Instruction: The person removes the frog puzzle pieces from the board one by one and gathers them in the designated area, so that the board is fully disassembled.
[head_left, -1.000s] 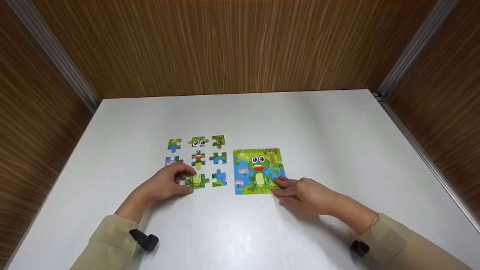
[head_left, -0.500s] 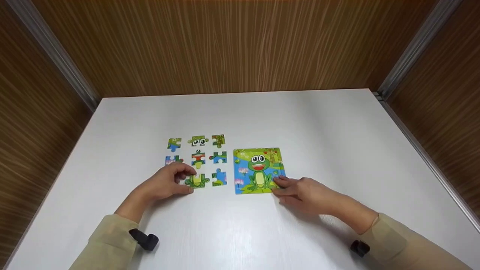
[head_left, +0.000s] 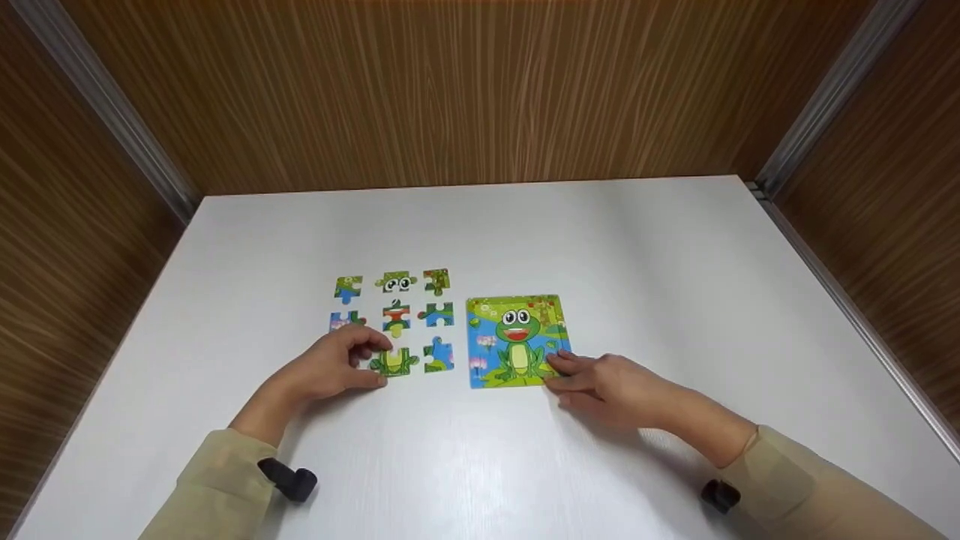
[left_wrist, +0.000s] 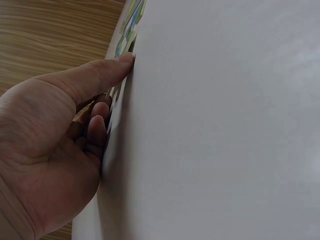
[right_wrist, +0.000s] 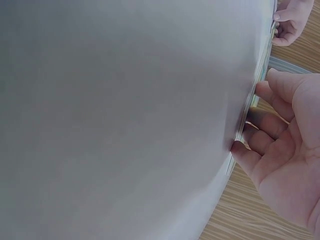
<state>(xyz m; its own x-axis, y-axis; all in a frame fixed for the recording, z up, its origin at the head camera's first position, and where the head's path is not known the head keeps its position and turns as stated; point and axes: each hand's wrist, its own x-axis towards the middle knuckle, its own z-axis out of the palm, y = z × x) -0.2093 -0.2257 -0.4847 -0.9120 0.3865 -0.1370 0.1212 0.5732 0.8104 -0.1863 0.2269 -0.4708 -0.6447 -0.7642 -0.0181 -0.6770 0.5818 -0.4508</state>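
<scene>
My left hand [head_left: 334, 364] has curled fingers, its thumb and forefinger at opposite edges of the puzzle piece with the frog's feet [head_left: 394, 362]. The left wrist view shows that thumb low against the table beside the pieces. Under the palm, the lower left of the group is hidden. My right hand [head_left: 611, 386] rests its fingertips on the lower right corner of a square frog picture board [head_left: 517, 341], fingers extended and relaxed. In the right wrist view the same fingers [right_wrist: 245, 155] touch the board's thin edge.
Several more frog puzzle pieces lie apart in rows left of the board, among them an eyes piece [head_left: 396, 283] and a mouth piece [head_left: 396, 318]. All lie flat on a white table [head_left: 480, 465]. Wood-grain panels [head_left: 480, 90] stand at the back and sides.
</scene>
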